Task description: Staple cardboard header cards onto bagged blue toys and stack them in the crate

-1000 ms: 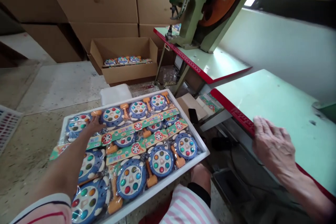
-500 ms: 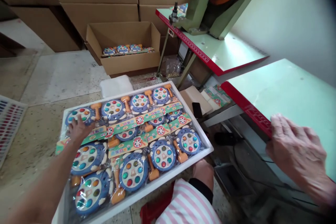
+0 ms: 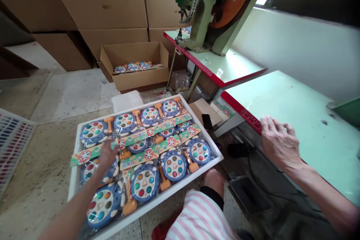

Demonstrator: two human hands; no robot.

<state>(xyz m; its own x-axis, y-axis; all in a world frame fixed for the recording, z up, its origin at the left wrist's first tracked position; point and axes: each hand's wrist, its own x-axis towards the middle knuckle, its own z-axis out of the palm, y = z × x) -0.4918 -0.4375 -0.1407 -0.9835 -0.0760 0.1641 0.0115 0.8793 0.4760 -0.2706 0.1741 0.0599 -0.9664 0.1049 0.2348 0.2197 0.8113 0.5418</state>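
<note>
A shallow white tray [image 3: 180,186] holds several bagged toys, each a blue round whack toy [image 3: 145,182] with coloured buttons and an orange hammer [image 3: 129,207]. Printed green header cards [image 3: 149,153] overlap across the tray's middle. My left hand [image 3: 107,153] is over the left part of the tray, by the end of a header card; motion smears its fingers, so I cannot make out whether it grips anything. My right hand [image 3: 278,143] lies on the red-edged pale green table [image 3: 281,93], fingers stretched out and holding nothing.
A green press machine [image 3: 202,18] stands on a second table ahead. An open carton [image 3: 137,78] with more bagged toys sits on the floor before stacked boxes [image 3: 112,3]. A white plastic basket [image 3: 17,135] is at left. A dark phone [image 3: 207,122] lies on cardboard.
My left hand has moved right and down across the tray, from the upper left toy toward the header card. My right hand stays at the table edge. The view has tilted up.
</note>
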